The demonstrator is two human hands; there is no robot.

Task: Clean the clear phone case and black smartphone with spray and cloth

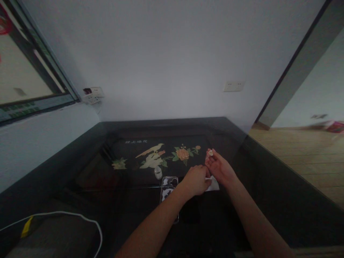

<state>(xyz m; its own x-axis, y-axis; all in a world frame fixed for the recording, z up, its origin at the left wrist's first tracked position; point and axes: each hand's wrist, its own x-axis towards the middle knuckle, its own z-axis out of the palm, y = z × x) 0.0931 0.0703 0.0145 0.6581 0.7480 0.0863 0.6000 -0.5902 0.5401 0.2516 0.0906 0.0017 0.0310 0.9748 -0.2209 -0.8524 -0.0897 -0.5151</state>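
Observation:
My left hand (197, 180) is closed, with its fingertips at a piece of white paper or tissue (214, 185) that lies low over the dark table, partly hidden by the fingers. Right beside it, my right hand (220, 167) is turned palm up with its fingers curled. A small whitish piece (210, 153) sits at those fingertips; its kind is too small to make out. Under and beside my left forearm lies a clear phone case (170, 181) with black-and-white patches, partly covered by the arm. Just past its top corner is a small clear container (158, 172).
The glossy black table (129, 215) carries an inlaid bird and flower picture (182, 154). A white cable (67, 213) curves across the near left, by a yellow strip (27, 227). Behind stands a wall with sockets (233, 86); a window (32, 64) is at the left.

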